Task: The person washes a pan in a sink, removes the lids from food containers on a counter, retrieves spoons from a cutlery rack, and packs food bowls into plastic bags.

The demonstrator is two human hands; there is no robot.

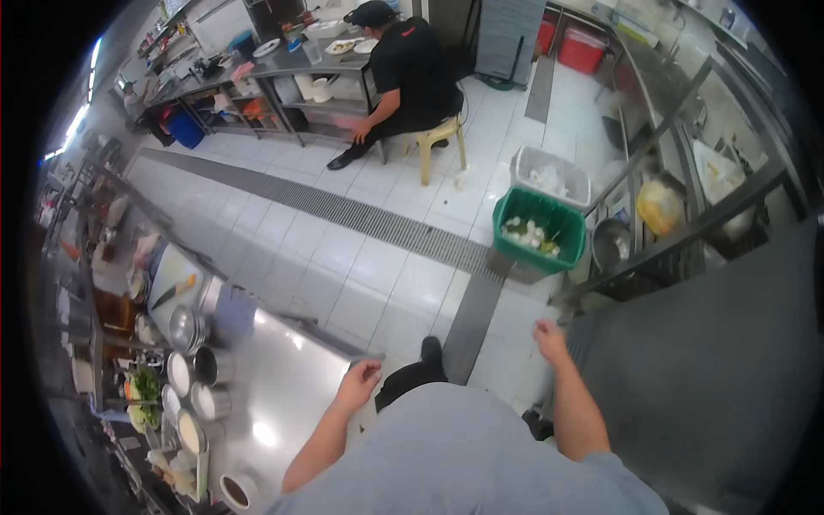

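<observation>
Ahead on the floor (395,287) | green bin (534,206), white bin (564,166), seated person (419,73) | left hand (357,386), right hand (549,338): loosely half-open

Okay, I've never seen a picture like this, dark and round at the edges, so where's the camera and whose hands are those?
There's no machine here, just a person wearing one camera on their head. It looks forward and down, so their own grey shirt fills the bottom. Their left hand is beside the corner of a steel table; their right hand is out to the other side. I see nothing held in either. Metal bowls stand on the left, with a knife on a light board beyond. Ahead, a green bin is on the floor, and another person sits on a stool.
</observation>
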